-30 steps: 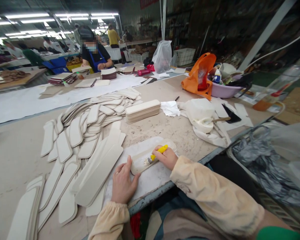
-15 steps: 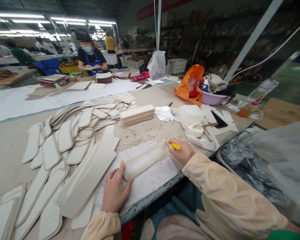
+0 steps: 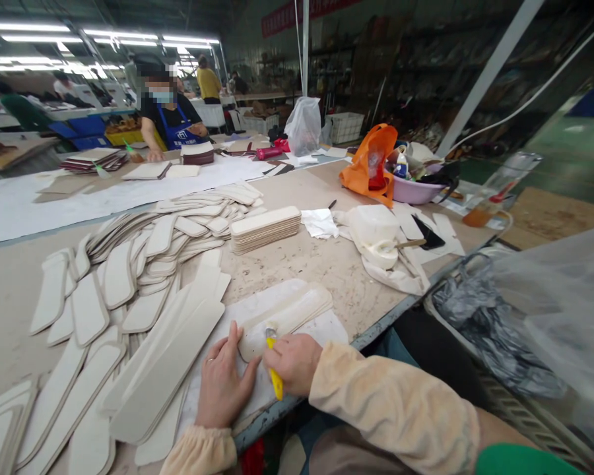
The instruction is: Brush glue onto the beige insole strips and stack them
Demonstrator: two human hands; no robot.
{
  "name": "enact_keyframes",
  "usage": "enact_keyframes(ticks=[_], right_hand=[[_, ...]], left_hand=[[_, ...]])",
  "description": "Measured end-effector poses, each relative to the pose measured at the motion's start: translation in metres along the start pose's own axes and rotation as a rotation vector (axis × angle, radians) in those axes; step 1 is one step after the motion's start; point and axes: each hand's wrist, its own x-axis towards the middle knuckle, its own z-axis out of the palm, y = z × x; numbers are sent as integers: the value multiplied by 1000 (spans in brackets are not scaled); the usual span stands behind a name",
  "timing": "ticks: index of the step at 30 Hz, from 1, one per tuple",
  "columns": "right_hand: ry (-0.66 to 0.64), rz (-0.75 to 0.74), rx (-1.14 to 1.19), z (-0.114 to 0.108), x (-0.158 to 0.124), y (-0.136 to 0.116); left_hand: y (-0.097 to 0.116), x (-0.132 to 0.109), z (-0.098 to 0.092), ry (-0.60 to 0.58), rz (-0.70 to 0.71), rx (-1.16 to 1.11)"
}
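A pale, round-ended strip (image 3: 277,313) lies on top of a few fanned strips, on a white sheet (image 3: 334,330) near the table's edge. My left hand (image 3: 224,379) rests at its near left end, fingers stretched out and thumb apart, touching the rim. In my right hand (image 3: 297,363) is a small paintbrush (image 3: 274,369) with a yellow handle. Its bristles meet the strip close to my left hand, and the strip's surface looks wet in places. Left of the sheet, long pale strips (image 3: 165,363) overlap in a fanned pile.
Many cream pieces (image 3: 89,307) spread over the left of the table. Behind the sheet stands a neat stack (image 3: 266,229). A white plastic container (image 3: 373,231) sits at right, before a purple basin (image 3: 416,190) and orange bag (image 3: 371,165). Across the table works a person (image 3: 171,125).
My right hand has brought the brush from the strip's far right end down to its near left end. My left hand stays at the rim. The view has shifted slightly.
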Motion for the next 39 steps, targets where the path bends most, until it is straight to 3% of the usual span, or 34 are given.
enact_keyframes(ticks=[3, 6, 9, 12, 15, 17, 21, 25, 30, 33, 36, 39], right_hand=[[150, -14, 164, -2, 1, -2], [225, 122, 162, -11, -8, 22], [130, 343, -2, -23, -18, 53], [-54, 482, -124, -26, -18, 62], [-162, 383, -134, -20, -8, 43], [-149, 258, -101, -13, 0, 23], [9, 84, 97, -1, 10, -10], [226, 174, 406, 3, 9, -13], [349, 577, 739, -9, -11, 39], [401, 782, 697, -26, -32, 84], [451, 814, 510, -43, -49, 112], [385, 702, 277, -45, -54, 106]], left_hand=[[0, 0, 0, 0, -4, -14], [2, 0, -2, -3, -5, -15], [4, 1, -3, -9, -17, -11], [4, 1, -3, -6, -25, -14], [3, 1, -2, 0, -9, -23], [2, 1, -2, 4, -5, -30], [2, 0, -1, -15, -36, -56], [2, 0, -2, -26, -40, -59], [2, 1, -2, -10, -14, -12], [2, 2, -3, -7, 0, -12], [3, 2, -4, -5, -2, -24], [4, 1, -4, -11, -28, -26]])
